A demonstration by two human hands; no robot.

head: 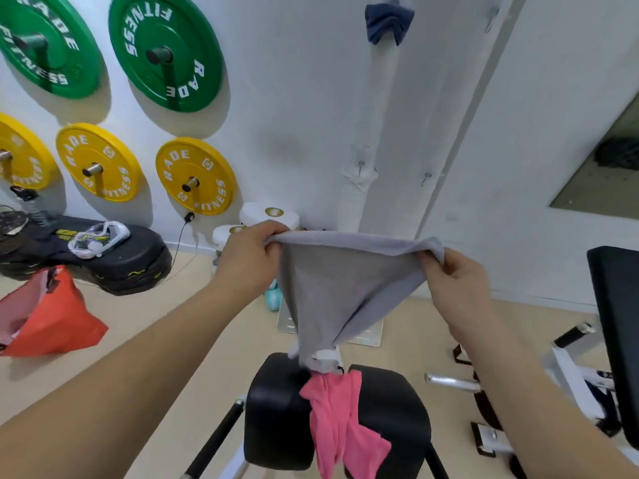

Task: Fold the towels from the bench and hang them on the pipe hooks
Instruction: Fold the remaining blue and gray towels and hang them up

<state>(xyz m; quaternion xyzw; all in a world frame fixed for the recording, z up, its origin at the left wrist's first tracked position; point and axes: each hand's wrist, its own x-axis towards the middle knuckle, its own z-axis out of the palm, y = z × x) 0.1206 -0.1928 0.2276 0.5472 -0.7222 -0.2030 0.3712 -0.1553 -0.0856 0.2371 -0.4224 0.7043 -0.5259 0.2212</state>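
I hold a grey towel (342,285) stretched out in front of me. My left hand (252,257) grips its top left corner and my right hand (456,285) grips its top right corner. The towel hangs down in a point to the black padded bench (280,409). A pink towel (339,423) lies draped over the bench below it. On the white wall pipe (383,108), a dark blue towel (389,24) hangs from an upper hook. Lower down, two bare hooks (361,165) (427,178) stick out.
Green and yellow weight plates (166,53) hang on the wall at left. Black pads (114,261) and an orange bag (52,316) lie on the floor at left. Another black bench (615,340) with metal frame stands at right. White tubs (269,216) sit by the wall.
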